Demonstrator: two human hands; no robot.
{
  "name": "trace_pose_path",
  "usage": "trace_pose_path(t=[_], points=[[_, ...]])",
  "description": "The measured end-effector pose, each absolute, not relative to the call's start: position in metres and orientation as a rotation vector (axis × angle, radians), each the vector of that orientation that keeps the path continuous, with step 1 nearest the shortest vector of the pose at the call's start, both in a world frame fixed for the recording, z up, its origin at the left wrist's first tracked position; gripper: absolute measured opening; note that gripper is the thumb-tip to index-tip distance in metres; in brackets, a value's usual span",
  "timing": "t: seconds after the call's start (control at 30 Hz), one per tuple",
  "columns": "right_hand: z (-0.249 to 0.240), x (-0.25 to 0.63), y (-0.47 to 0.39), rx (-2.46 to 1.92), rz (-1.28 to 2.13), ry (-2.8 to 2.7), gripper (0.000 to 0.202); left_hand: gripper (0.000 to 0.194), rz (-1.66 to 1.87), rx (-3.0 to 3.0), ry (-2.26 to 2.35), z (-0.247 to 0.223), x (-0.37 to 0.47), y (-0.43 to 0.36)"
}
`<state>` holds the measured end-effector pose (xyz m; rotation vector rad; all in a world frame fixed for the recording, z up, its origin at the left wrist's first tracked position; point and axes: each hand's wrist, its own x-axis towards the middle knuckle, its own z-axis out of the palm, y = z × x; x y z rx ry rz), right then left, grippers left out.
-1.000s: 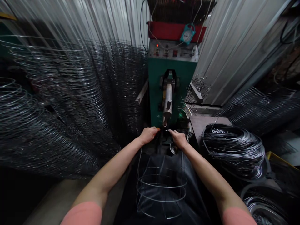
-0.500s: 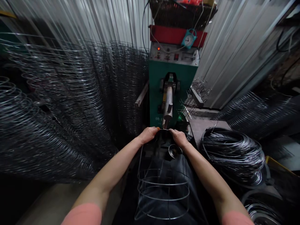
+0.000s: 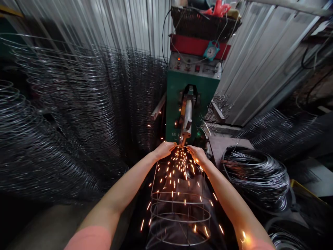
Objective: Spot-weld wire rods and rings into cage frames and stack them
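Both my hands are out in front, at the tip of the green spot welding machine (image 3: 173, 104). My left hand (image 3: 166, 149) pinches the far end of a wire basket frame (image 3: 180, 221) from the left. Opposite it, my right hand (image 3: 197, 153) grips the same end from the right. The rings of the frame extend back toward my body over a dark apron. Between my hands the welding electrode (image 3: 185, 137) meets the wire, and orange sparks (image 3: 180, 158) spray down toward me. A small round metal dish (image 3: 192, 171) is partly hidden behind the sparks.
Tall stacks of wire rings (image 3: 88, 104) crowd the left side. To the right, coiled wire (image 3: 260, 177) lies beside a board (image 3: 217, 147). On top of the machine sit a blue clock (image 3: 211, 51) and a dark basket (image 3: 200, 22).
Sparks now fly from the electrode tip, where there were none before. The electrode has come down onto the wire. My hands keep nearly the same place and hold; the view has shifted slightly.
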<state>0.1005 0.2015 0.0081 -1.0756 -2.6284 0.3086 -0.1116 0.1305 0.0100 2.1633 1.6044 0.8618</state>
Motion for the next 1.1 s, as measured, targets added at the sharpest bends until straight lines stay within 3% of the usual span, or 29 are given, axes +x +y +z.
trace_pose_path(t=[0.13,0.33,0.5,0.6,1.1], points=[[0.009,0.102,0.204,-1.096,0.368,-2.592,0.025,0.021,0.909,2.01,1.578,0.015,-0.111,0.13],[0.013,0.109,0.211,-1.034,0.817,-2.428,0.032,0.021,0.911,1.851,1.574,0.029,-0.111,0.128],[0.011,0.133,0.205,-1.028,0.98,-2.337,0.039,0.039,0.871,1.752,1.667,0.032,-0.115,0.109],[0.003,0.146,0.199,-1.096,1.002,-2.307,0.042,0.046,0.868,1.619,1.702,0.028,-0.116,0.098],[0.008,0.138,0.191,-1.319,0.911,-2.185,0.027,0.036,0.84,1.285,1.717,0.029,-0.104,0.101]])
